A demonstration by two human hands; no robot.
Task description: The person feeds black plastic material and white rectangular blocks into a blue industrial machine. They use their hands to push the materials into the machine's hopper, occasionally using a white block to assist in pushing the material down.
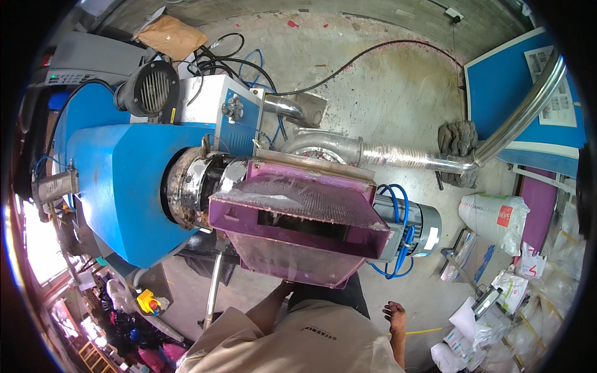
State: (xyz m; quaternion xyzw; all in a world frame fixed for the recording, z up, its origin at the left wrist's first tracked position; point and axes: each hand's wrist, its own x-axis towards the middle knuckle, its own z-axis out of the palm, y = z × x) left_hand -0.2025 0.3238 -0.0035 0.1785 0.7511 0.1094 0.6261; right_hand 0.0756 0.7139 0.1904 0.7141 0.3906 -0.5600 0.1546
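Two bare hands show at the lower edge. The left hand (285, 288) reaches up to the underside of the purple hopper (298, 217), its fingers hidden behind the lower lip, so whether it grips the metal or only presses against it cannot be told. The right hand (394, 311) hangs free beside the person's hip, fingers loosely curled and holding nothing, well apart from the hopper.

The hopper is a wide, funnel-shaped chute, stained purple, with a dark rectangular slot in its mouth, and it sits right in front of the person's chest. Just to its right a grey electric motor (418, 229) with looped blue hoses (398, 205) is bolted on. To its left a worn metal drum (199, 186) joins a blue machine housing (124, 186), topped by a black blower fan (152, 90). A shiny metal duct (423, 158) runs from behind the hopper toward the upper right. White sacks (494, 214) lie on the concrete floor (385, 87) at right.
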